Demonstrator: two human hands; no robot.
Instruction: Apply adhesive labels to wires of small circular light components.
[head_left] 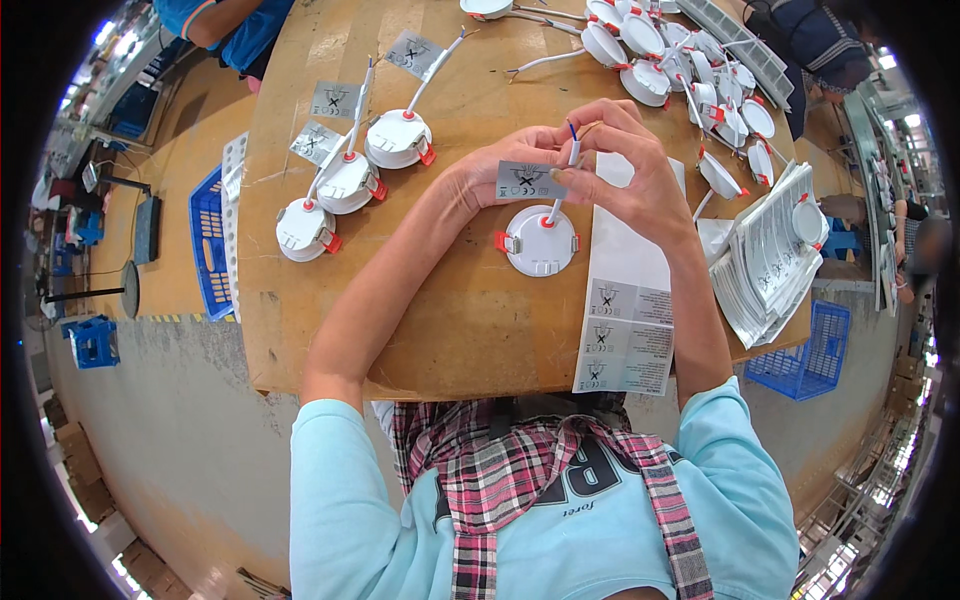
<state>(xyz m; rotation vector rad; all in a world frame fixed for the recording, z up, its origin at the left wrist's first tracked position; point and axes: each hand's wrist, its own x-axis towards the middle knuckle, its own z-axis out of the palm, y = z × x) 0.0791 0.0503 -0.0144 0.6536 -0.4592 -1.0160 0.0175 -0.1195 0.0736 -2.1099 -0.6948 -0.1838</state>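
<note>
A round white downlight (541, 243) with red-tipped spring clips rests on the table in front of me, its back facing up. Its white cable (575, 153) rises between my hands and ends in bare blue and brown wires. A silver printed label (525, 181) sticks out to the left from the cable. My left hand (508, 163) is closed around the cable from behind; the label hides part of its fingers. My right hand (637, 172) pinches the label's right end at the cable with thumb and fingers.
A strip of silver labels (627, 325) lies beside my right forearm. Labelled downlights (397, 138) stand at the left. More downlights (643, 83) are heaped at the far right, near a stack of label sheets (768, 262). Blue crates (208, 245) flank the table; another person's arm (222, 18) shows far left.
</note>
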